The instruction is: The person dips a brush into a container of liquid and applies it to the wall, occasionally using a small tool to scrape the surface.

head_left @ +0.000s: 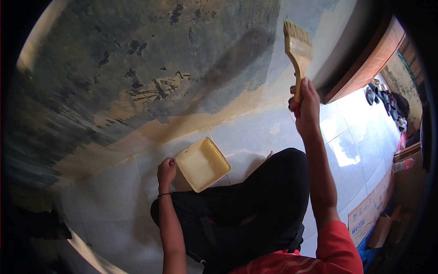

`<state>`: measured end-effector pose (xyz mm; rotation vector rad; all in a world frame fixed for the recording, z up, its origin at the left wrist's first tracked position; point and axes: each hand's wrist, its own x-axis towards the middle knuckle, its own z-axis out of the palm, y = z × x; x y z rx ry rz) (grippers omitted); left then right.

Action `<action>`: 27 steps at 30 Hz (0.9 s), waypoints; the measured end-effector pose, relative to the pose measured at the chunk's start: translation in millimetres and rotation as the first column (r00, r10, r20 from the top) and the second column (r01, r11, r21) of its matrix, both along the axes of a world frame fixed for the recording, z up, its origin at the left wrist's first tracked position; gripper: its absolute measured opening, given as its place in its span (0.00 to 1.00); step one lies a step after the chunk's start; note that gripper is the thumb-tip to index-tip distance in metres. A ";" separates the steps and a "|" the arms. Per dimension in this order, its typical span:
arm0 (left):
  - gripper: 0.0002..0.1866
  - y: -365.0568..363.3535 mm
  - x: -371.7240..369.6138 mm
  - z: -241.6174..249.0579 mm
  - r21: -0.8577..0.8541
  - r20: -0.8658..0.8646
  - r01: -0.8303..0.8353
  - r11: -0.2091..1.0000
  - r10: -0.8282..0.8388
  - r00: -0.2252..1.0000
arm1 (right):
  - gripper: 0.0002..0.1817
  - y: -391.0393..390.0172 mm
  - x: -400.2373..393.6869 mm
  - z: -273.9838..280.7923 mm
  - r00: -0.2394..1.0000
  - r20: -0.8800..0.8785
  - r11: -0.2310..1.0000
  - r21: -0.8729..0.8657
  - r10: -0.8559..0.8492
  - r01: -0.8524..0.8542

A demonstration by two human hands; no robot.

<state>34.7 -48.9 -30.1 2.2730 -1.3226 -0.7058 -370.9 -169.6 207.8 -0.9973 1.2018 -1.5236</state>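
My right hand [306, 104] is wrapped round the handle of a wide, flat paintbrush [299, 49], held up with its pale bristles near the wall [214, 59]. The wall has dark grey-green patches, chipped spots and a cream-coloured lower band. On the tiled floor stands a square yellowish container [197, 166] with pale contents. My left hand [167, 172] is just beside the container's left side, its fingers curled together; whether anything small is in them cannot be made out.
My folded legs [237, 205] in black trousers lie close to the container. A wooden door frame [360, 64] rises at the right, with shoes [388, 100] on the floor beyond it. Cardboard [369, 208] and a plastic bottle [403, 165] are at the lower right.
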 end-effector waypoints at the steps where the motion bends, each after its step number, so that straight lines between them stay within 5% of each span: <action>1: 0.13 0.8 0.1 -0.6 0.010 -0.004 -0.011 1.000 0.011 1.000 | 0.19 -7.7 0.3 9.1 0.999 -0.026 0.999 -0.018 -0.027 0.026; 7: 0.13 -1.9 3.6 -5.1 0.038 0.000 -0.002 0.999 0.002 1.000 | 0.21 -38.0 -11.6 63.3 0.948 -0.300 0.972 -0.231 -0.102 0.032; 11: 0.13 -3.0 -1.8 0.2 0.027 0.005 0.014 1.000 -0.014 1.000 | 0.21 -46.4 -22.2 66.3 0.924 -0.382 0.989 -0.146 -0.032 -0.026; 27: 0.13 2.3 -4.9 4.9 0.038 0.036 0.021 0.999 -0.022 0.999 | 0.29 -30.9 -55.4 -65.2 0.926 -0.331 0.973 0.199 0.180 -0.118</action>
